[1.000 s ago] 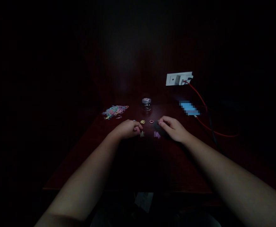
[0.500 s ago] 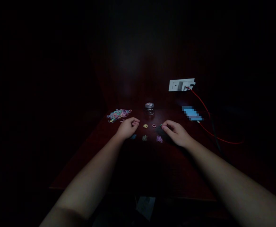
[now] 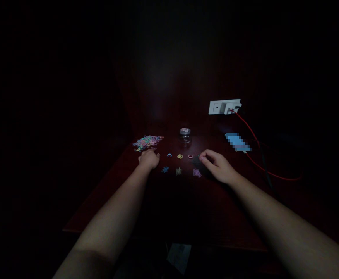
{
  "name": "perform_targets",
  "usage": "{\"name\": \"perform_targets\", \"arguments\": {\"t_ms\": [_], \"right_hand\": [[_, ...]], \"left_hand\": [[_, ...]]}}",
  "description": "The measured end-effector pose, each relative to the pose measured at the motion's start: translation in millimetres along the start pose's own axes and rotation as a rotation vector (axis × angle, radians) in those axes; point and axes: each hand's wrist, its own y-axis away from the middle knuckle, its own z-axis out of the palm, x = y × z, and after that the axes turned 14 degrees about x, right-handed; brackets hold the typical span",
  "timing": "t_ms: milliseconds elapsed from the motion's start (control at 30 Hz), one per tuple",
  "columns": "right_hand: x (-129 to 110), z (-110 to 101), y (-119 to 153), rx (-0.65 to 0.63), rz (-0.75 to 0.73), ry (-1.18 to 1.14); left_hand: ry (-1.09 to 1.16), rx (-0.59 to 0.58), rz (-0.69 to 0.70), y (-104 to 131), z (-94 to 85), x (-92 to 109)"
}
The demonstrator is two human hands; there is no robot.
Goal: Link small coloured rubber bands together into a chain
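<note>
My left hand (image 3: pixel 149 159) is low over the table by the near edge of a heap of coloured bands (image 3: pixel 148 142); its fingertips are hidden. A blue ring (image 3: pixel 169 155), yellow bands (image 3: pixel 180 156) and a pink ring (image 3: pixel 190 157) form a row between my hands. At the row's right end, my right hand (image 3: pixel 213 162) has thumb and forefinger pinched at a small green band, mostly covered. Nearer me lie small piles of blue bands (image 3: pixel 165 169), olive bands (image 3: pixel 179 171) and purple bands (image 3: pixel 197 173).
Behind the row stands a clear lidded jar (image 3: pixel 185 135). A pixelated blue phone-like object (image 3: pixel 237 142) lies at the right on the dark red table (image 3: pixel 187 213). A red cable (image 3: pixel 252 131) runs from the wall socket (image 3: pixel 217 107), beside a dark cable.
My left hand has moved left toward the heap and turned palm down, uncovering the blue ring. My right hand stays at the green band. The view has shifted slightly.
</note>
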Motion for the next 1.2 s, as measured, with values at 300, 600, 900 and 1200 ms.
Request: {"name": "perform_targets", "arguments": {"t_ms": [300, 600, 900, 1200], "right_hand": [[2.0, -0.1, -0.7, 0.009, 0.000, 0.006], [3.2, 0.2, 0.2, 0.002, -0.002, -0.005], [7.8, 0.4, -0.4, 0.007, -0.022, 0.004], [4.7, 4.1, 0.4, 0.042, -0.010, -0.009]], "left_hand": [[0.188, 0.078, 0.048, -5.4, 9.1, -11.2], [0.159, 0.121, 0.012, -11.6, 10.1, -14.2], [0.238, 0.114, -0.019, -11.3, 2.8, -9.9], [0.936, -0.058, 0.240, 44.9, -7.6, 64.1]]}}
